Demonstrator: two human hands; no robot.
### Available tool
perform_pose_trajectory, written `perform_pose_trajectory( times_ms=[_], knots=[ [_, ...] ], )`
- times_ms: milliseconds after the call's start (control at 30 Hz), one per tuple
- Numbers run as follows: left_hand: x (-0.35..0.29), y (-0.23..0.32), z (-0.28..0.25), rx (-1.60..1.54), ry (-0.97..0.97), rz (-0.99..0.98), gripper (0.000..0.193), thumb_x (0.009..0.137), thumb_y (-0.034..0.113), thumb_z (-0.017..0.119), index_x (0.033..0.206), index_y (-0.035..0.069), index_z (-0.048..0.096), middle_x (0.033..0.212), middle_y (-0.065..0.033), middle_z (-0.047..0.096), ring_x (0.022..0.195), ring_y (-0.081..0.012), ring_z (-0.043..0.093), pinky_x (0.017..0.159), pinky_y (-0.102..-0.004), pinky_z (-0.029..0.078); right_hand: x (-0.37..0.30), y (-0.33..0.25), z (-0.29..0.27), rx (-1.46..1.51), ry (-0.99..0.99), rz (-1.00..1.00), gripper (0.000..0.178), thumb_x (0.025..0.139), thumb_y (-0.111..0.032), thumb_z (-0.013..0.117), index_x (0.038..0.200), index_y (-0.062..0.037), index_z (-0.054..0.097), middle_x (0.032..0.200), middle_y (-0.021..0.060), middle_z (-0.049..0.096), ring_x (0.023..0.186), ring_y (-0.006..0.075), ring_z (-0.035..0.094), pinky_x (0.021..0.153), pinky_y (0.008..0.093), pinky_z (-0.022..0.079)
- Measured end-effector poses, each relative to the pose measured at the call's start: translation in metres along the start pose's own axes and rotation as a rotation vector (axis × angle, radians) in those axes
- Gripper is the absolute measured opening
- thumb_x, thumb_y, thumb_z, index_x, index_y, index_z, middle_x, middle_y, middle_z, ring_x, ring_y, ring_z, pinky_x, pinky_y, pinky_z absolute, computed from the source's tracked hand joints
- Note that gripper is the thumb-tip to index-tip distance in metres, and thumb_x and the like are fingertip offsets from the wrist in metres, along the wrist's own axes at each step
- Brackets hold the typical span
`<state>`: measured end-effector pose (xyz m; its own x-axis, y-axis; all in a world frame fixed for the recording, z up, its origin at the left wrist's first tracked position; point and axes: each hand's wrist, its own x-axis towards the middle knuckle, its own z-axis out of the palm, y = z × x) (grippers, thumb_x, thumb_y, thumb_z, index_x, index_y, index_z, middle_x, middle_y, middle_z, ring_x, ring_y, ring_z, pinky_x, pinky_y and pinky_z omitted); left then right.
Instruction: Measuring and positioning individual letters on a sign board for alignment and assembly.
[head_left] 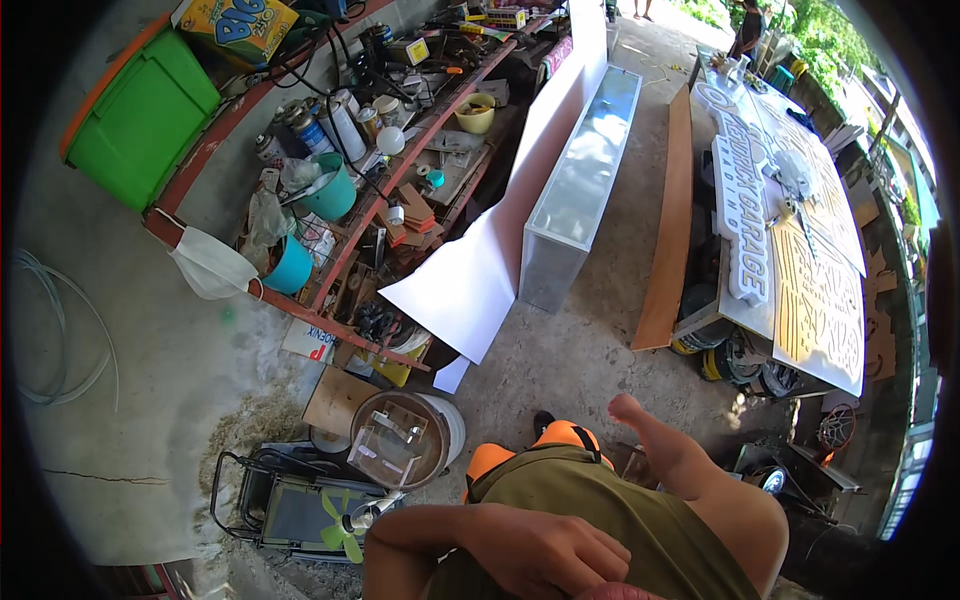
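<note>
My left arm bends across the front of my olive-green shirt (pixel 570 490). At its end my left hand (pixel 550 556) lies against the shirt near the lower edge, its fingers curled in; whatever they might hold is hidden. Down at my right side hangs my right arm, with my right hand (pixel 626 408) small and foreshortened above the concrete floor (pixel 540 370). Its fingers cannot be made out, and nothing is seen in it. Orange shorts (pixel 490 462) and a dark shoe (pixel 543 420) show below the shirt.
Ahead stand a long translucent-sided box (pixel 580 190) and bent white sheets (pixel 470 270). A cluttered shelf (pixel 370 215) is left; a table (pixel 820 330) with sign panels (pixel 735 200) is right, beside a brown board (pixel 668 230). A round drum (pixel 445 425) and a fan (pixel 343 527) are near.
</note>
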<state>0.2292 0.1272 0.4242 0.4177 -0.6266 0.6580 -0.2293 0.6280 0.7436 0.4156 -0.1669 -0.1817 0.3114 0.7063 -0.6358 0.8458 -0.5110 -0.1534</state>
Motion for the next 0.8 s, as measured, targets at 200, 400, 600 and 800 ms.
perform_pose_trajectory(
  times_ms=[200, 400, 600, 800],
  knots=[
    [0.025, -0.001, -0.029, 0.003, -0.017, 0.031, 0.016, 0.099, 0.009, 0.053, 0.106, 0.002, 0.066, 0.089, -0.0101, 0.052, 0.076, -0.0246, 0.054, 0.068, -0.0353, 0.044, -0.052, -0.032, -0.007, 1.309, 0.198, 0.734, 0.019, 0.075, -0.023, 0.062, 0.081, -0.0090, 0.074, 0.089, 0.0128, 0.072, 0.080, 0.0354, 0.069, 0.069, 0.0447, 0.057],
    [0.021, 0.012, -0.069, 0.128, -0.137, 0.006, 0.013, 0.098, 0.009, 0.056, 0.093, 0.003, 0.066, 0.094, -0.0088, 0.053, 0.079, -0.0234, 0.055, 0.071, -0.0320, 0.045, -0.057, -0.064, 0.026, 0.817, 0.196, 0.462, 0.017, 0.078, -0.021, 0.061, 0.079, -0.0089, 0.073, 0.086, 0.0129, 0.072, 0.083, 0.0335, 0.070, 0.074, 0.0449, 0.057],
    [0.000, 0.001, -0.078, 0.099, -0.045, 0.021, 0.018, 0.081, 0.005, 0.070, 0.093, 0.005, 0.057, 0.096, -0.0095, 0.065, 0.093, -0.0217, 0.063, 0.081, -0.0354, 0.049, -0.059, -0.079, -0.046, 1.086, 0.207, 0.677, 0.026, 0.080, -0.024, 0.063, 0.094, -0.0040, 0.073, 0.089, 0.0147, 0.073, 0.086, 0.0291, 0.072, 0.077, 0.0397, 0.056],
    [0.010, 0.021, -0.098, -0.765, 0.563, -0.201, 0.019, 0.091, 0.009, 0.070, 0.086, 0.002, 0.052, 0.087, -0.0231, 0.068, 0.078, -0.0324, 0.069, 0.070, -0.0379, 0.054, -0.064, -0.080, -0.105, 1.074, 0.278, 0.821, 0.027, 0.080, -0.027, 0.061, 0.091, -0.0056, 0.074, 0.080, 0.0147, 0.072, 0.076, 0.0256, 0.072, 0.071, 0.0380, 0.056]
  ],
)
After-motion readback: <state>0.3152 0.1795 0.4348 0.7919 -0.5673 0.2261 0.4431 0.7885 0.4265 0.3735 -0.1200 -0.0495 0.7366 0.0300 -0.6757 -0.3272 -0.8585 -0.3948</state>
